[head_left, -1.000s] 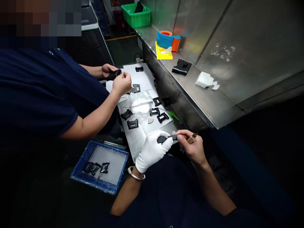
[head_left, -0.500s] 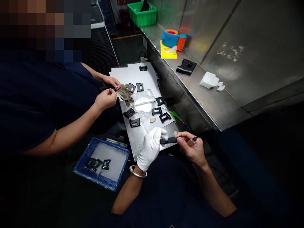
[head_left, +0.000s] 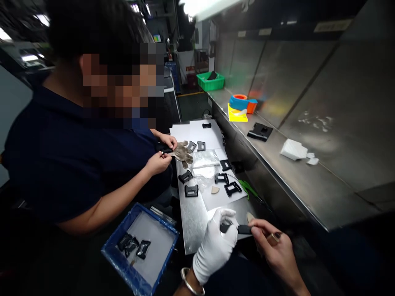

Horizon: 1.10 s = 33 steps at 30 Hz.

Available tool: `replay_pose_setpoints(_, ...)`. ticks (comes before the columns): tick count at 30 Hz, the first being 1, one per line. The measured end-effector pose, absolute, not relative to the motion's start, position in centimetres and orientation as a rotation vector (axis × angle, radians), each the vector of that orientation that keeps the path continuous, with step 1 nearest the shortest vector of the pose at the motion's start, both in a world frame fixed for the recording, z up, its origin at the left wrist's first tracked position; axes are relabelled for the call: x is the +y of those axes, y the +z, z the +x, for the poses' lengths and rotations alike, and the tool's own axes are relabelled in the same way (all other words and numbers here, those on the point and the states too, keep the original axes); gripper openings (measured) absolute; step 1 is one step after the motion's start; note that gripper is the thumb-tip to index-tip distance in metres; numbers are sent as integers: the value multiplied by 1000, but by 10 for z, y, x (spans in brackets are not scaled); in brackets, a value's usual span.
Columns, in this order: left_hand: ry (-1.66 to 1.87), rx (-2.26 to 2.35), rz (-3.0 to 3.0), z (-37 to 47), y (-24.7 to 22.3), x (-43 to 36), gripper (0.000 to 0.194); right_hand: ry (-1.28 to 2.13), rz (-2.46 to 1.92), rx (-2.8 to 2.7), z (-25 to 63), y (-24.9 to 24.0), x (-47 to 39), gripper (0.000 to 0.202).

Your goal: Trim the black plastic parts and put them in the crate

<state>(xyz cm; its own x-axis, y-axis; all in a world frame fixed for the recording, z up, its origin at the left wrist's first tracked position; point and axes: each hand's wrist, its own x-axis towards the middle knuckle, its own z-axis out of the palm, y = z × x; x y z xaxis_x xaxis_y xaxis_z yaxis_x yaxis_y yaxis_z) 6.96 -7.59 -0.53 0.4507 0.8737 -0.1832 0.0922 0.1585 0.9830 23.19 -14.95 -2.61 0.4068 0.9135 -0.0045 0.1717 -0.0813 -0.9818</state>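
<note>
My left hand point(head_left: 215, 241), in a white glove, is closed round the left part of a small black plastic frame point(head_left: 245, 229), much of which its fingers hide. The thumb and fingertips of my bare right hand point(head_left: 273, 250) meet the frame's right end. A brown, rod-like tool point(head_left: 274, 238) with a dark end sticks out between the fingers of that hand; its working end is hidden. Just above the right fingertips shows a pale beige wedge point(head_left: 249, 216). Beyond my hands, several similar black frames point(head_left: 191, 190) lie on the metal and white-sheeted table point(head_left: 193, 228), beside another beige wedge point(head_left: 215, 190).
A co-worker point(head_left: 101, 164) at the left handles a grey glove point(head_left: 182, 153). Below stands a blue crate point(head_left: 108, 246) with wrapped black parts. Clear plastic bags point(head_left: 205, 162) and a green air gun point(head_left: 247, 187) lie ahead. The steel ledge point(head_left: 296, 176) holds a tape dispenser point(head_left: 242, 103).
The view has tilted up, so everything sits lower and the co-worker shows more. My left fingers have shifted on the black frame, and the thumb now stands apart from the curled forefinger.
</note>
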Motion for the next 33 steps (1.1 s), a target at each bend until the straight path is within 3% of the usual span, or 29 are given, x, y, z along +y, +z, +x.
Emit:
replay_pose_setpoints(11,679,1004,1238,79,1,-68,23,772,-1631,-832,225,-20,-144,35)
replay_pose_setpoints(22,754,956,1261,77,-6,-66,23,812,-1574,-970,237,-34,-140,28)
replay_pose_setpoints(33,960,1005,1356,69,5,-46,17,812,-1463,-1047,224,3,-114,25)
